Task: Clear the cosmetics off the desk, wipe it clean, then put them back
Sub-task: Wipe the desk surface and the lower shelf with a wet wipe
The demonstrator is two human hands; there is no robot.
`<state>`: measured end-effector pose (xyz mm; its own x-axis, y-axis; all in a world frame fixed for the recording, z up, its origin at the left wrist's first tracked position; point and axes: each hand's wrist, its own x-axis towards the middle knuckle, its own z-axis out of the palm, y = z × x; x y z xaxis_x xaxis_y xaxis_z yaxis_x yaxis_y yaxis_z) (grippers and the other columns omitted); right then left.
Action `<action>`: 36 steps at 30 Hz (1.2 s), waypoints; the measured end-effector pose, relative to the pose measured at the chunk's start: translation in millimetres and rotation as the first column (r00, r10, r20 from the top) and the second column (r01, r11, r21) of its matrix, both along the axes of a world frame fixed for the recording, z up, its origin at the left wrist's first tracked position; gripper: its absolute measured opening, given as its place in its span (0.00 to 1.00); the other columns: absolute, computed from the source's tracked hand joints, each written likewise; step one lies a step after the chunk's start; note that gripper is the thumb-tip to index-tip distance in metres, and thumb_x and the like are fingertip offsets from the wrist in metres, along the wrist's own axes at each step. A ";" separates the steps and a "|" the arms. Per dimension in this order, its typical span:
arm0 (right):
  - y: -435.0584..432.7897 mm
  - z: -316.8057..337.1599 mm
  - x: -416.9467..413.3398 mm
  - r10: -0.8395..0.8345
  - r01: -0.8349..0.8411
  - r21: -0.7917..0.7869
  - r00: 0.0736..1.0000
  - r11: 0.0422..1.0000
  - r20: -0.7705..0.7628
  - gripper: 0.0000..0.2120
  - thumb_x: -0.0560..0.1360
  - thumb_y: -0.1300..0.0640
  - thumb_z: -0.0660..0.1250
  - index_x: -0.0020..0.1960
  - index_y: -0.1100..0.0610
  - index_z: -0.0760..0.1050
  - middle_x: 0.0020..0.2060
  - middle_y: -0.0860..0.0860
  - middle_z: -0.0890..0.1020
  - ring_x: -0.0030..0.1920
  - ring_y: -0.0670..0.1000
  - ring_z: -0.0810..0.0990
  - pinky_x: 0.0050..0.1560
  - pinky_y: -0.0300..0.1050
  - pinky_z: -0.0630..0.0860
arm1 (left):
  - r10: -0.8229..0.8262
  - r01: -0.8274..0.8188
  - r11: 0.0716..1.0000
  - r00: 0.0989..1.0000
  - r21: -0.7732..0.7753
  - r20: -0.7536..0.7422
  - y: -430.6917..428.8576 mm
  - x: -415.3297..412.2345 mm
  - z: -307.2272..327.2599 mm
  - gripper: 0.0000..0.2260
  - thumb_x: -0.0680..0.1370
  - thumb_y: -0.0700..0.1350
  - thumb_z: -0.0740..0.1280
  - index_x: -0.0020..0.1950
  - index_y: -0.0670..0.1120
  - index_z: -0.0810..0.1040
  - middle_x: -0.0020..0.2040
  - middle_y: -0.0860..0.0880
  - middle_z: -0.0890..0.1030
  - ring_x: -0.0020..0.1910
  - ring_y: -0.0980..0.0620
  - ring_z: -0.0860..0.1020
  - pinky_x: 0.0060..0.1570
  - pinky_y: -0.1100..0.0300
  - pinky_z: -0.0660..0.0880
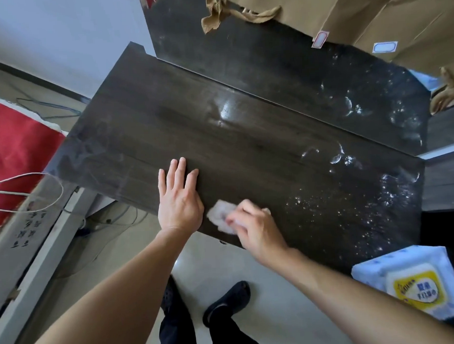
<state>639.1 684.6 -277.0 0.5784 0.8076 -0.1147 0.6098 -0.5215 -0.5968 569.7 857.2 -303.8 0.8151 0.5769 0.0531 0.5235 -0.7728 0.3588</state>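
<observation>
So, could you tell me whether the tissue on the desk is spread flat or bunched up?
Bunched up: the tissue is a crumpled white wad, gripped by the right hand and pressed against the desk.

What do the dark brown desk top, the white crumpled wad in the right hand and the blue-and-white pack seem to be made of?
Dark brown desk top: likely wood-grain laminate or veneer, semi-gloss; straight grain lines and a bright glare patch.
White crumpled wad: probably tissue paper or a wet wipe; soft, creased folds.
Blue-and-white pack: seemingly thin plastic film; shiny, wrinkled surface.
</observation>
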 end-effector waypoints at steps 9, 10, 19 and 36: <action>-24.3 -2.6 2.1 -0.071 0.072 -0.050 0.997 0.996 0.012 0.02 0.73 0.58 0.67 0.44 0.53 0.78 0.41 0.48 0.74 0.43 0.50 0.74 0.41 0.41 0.67 | 0.000 0.000 1.000 1.000 -0.007 -0.006 -0.4 -1.2 0.8 0.22 0.72 0.40 0.51 0.61 0.39 0.75 0.70 0.36 0.69 0.72 0.36 0.63 0.72 0.39 0.54; -28.3 -4.7 -6.4 -0.051 0.054 -0.047 0.996 0.997 0.067 0.01 0.73 0.58 0.67 0.44 0.53 0.77 0.41 0.48 0.74 0.43 0.50 0.73 0.40 0.40 0.64 | -0.003 0.003 1.000 1.000 -0.011 -0.011 -0.6 -1.5 0.6 0.23 0.72 0.40 0.50 0.61 0.39 0.75 0.70 0.36 0.69 0.72 0.36 0.63 0.72 0.39 0.54; -110.5 44.3 -10.4 -0.052 0.046 -0.059 0.994 0.997 -0.098 0.10 0.71 0.53 0.57 0.44 0.52 0.76 0.40 0.48 0.74 0.38 0.45 0.72 0.39 0.41 0.71 | 0.030 -0.033 0.998 0.998 -0.054 -0.060 -35.0 17.3 11.5 0.18 0.73 0.36 0.59 0.63 0.40 0.74 0.71 0.36 0.66 0.72 0.35 0.60 0.72 0.40 0.55; -46.8 -15.9 193.6 -0.710 0.708 0.087 0.679 0.701 0.190 0.06 0.72 0.64 0.65 0.47 0.60 0.79 0.46 0.59 0.76 0.48 0.61 0.76 0.49 0.52 0.72 | 0.014 -0.006 0.998 0.991 0.062 -0.134 -60.1 28.3 -3.4 0.21 0.72 0.39 0.58 0.65 0.40 0.71 0.73 0.35 0.63 0.74 0.37 0.57 0.72 0.40 0.51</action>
<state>832.8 637.9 -292.8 0.9868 0.1467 0.0682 0.1608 -0.8428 -0.5136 598.1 797.1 -307.2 0.8115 0.5839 -0.0211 0.5715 -0.7857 0.2370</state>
